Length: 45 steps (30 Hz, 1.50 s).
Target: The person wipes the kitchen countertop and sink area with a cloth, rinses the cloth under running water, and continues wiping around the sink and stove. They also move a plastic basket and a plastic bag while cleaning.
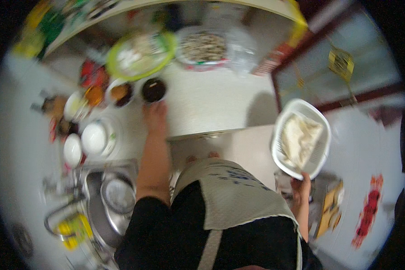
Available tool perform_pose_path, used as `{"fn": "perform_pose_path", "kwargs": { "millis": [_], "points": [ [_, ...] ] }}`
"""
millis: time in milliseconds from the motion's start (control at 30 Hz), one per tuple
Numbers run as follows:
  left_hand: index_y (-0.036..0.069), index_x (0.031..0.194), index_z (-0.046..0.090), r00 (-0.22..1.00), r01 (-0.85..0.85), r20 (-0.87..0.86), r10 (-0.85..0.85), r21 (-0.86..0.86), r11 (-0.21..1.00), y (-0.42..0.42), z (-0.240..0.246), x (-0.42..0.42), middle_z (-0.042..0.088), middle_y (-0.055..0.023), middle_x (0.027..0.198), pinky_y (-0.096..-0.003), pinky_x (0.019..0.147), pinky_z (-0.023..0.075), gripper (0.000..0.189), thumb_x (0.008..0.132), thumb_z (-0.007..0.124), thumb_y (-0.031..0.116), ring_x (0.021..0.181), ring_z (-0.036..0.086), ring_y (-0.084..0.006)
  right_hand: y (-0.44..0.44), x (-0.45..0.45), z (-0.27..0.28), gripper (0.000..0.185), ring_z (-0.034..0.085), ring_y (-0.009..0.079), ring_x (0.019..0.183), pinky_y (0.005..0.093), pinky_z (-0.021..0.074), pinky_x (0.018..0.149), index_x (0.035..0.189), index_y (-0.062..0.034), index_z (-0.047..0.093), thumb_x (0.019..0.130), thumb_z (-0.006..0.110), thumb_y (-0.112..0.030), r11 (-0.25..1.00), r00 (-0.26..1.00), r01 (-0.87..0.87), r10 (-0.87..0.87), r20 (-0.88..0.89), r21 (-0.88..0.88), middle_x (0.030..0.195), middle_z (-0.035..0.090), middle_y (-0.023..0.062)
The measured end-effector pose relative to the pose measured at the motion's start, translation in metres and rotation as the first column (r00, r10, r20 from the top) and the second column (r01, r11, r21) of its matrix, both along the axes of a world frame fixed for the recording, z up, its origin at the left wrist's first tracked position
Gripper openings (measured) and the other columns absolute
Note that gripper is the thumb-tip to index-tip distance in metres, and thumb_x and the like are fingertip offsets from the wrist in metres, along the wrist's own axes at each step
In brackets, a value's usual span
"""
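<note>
My right hand [301,186] grips the near rim of a white plastic basket [277,143], held out to the right and tipped towards me. In it lies a folded cream-coloured sheet [298,138], cloth or food, I cannot tell which. My left hand [156,113] reaches over the worktop to the near rim of a small white bowl of dark liquid [154,89]. Blur hides whether its fingers grip the bowl. Just left of that bowl stands another white bowl [118,92] with brown and dark contents.
Behind the bowls are a green-rimmed tray [170,50] of pale food and a container of small brown pieces [204,47]. Upturned white bowls [93,138] stand left, above a steel sink [96,202]. A dark-framed glass door [324,67] stands at the right.
</note>
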State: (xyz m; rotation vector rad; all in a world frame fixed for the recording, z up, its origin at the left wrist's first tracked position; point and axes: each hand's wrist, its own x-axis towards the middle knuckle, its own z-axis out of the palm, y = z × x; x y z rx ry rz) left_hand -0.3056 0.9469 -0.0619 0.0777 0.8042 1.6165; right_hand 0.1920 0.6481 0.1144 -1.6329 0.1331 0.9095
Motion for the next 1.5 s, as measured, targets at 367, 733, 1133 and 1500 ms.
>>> {"fn": "perform_pose_path", "kwargs": {
  "millis": [367, 733, 1133, 1500],
  "points": [
    [-0.001, 0.139, 0.036, 0.561, 0.187, -0.827, -0.027, 0.096, 0.978, -0.105, -0.037, -0.041, 0.059, -0.0168, 0.115, -0.0353, 0.081, 0.0483, 0.055, 0.092, 0.056, 0.021, 0.097, 0.060, -0.0284, -0.035, 0.015, 0.003, 0.034, 0.061, 0.0156, 0.067, 0.0281, 0.0498, 0.063, 0.108, 0.0020, 0.054, 0.088, 0.050, -0.025, 0.997, 0.999, 0.049, -0.049, 0.004, -0.055, 0.086, 0.064, 0.0104],
    [0.014, 0.139, 0.037, 0.680, 0.170, -0.720, -0.140, -0.031, 0.985, -0.126, 0.031, 0.068, 0.055, -0.0103, 0.124, -0.0264, 0.064, 0.0478, 0.044, 0.098, 0.048, 0.026, 0.080, 0.058, -0.0187, -0.116, 0.128, -0.043, 0.031, 0.060, 0.0123, 0.060, 0.0251, 0.0459, 0.051, 0.100, 0.0013, 0.059, 0.088, 0.048, -0.026, 0.937, 0.943, 0.329, -0.318, -0.103, 0.116, 0.076, 0.066, 0.0097],
    [0.004, 0.139, 0.035, 0.517, 0.524, -0.731, -0.445, -0.141, 0.840, -0.200, 0.110, 0.387, 0.051, -0.0115, 0.122, -0.0259, 0.067, 0.0404, 0.048, 0.094, 0.051, 0.013, 0.091, 0.055, -0.0159, -0.314, 0.237, -0.053, 0.033, 0.063, 0.0144, 0.070, 0.0245, 0.0483, 0.061, 0.103, 0.0001, 0.060, 0.085, 0.055, -0.027, 0.806, 0.819, 0.565, -0.574, 0.001, 0.178, 0.083, 0.066, 0.0071],
    [0.008, 0.132, 0.044, 0.260, 0.790, -0.739, -0.622, -0.208, 0.577, -0.218, 0.076, 0.500, 0.050, -0.0092, 0.128, -0.0268, 0.074, 0.0394, 0.041, 0.092, 0.051, 0.010, 0.095, 0.055, -0.0148, -0.461, 0.183, -0.047, 0.032, 0.058, 0.0142, 0.069, 0.0262, 0.0456, 0.060, 0.106, 0.0005, 0.056, 0.087, 0.050, -0.025, 0.313, 0.312, 0.930, -0.949, 0.035, 0.192, 0.083, 0.064, 0.0071]
  ]
}}
